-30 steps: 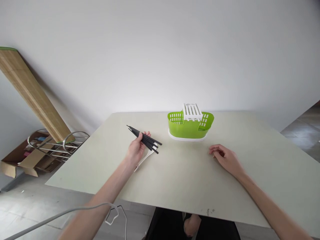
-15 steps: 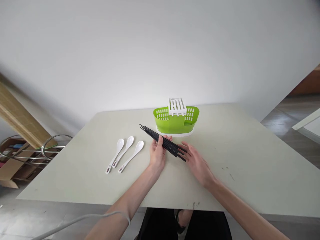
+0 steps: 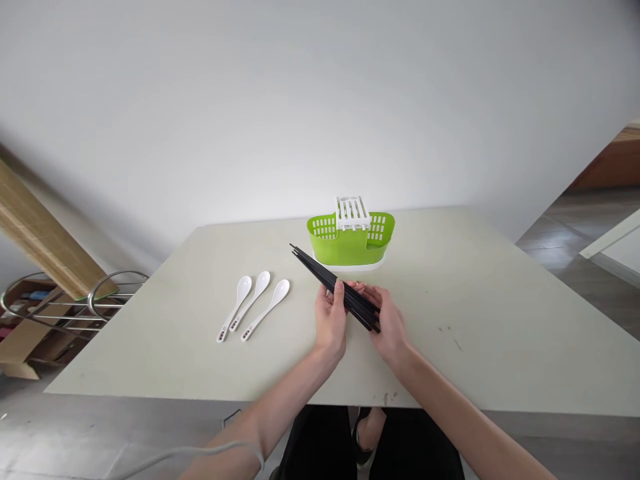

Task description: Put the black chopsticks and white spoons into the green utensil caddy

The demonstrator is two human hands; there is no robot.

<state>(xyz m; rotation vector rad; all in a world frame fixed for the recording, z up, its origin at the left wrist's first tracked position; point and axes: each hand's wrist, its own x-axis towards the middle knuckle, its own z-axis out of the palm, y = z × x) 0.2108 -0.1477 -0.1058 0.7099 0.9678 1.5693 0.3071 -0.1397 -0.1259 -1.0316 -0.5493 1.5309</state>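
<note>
A bundle of black chopsticks [image 3: 316, 268] slants across the middle of the view, thin tips up and to the left. My left hand [image 3: 331, 321] is closed around the bundle, with the thumb on top. At the thick ends, my right hand [image 3: 391, 328] cups the bundle, its fingers partly hidden behind it. Just behind stands a green cutlery basket [image 3: 343, 252] with a white slatted piece [image 3: 353, 213] on its top and a white base. To the left lie three white spoons [image 3: 243, 291], bowls pointing away from me.
All of this is on a pale table [image 3: 170, 320] against a white wall [image 3: 280, 120]. A metal rack [image 3: 95, 308] with boxes and a long brown board [image 3: 50, 233] are left of the table. A grey cable [image 3: 200, 451] hangs by my left forearm.
My right hand has moved in from beside the thick ends and closed on the chopsticks. The bundle and my left hand have shifted slightly right and nearer to me.
</note>
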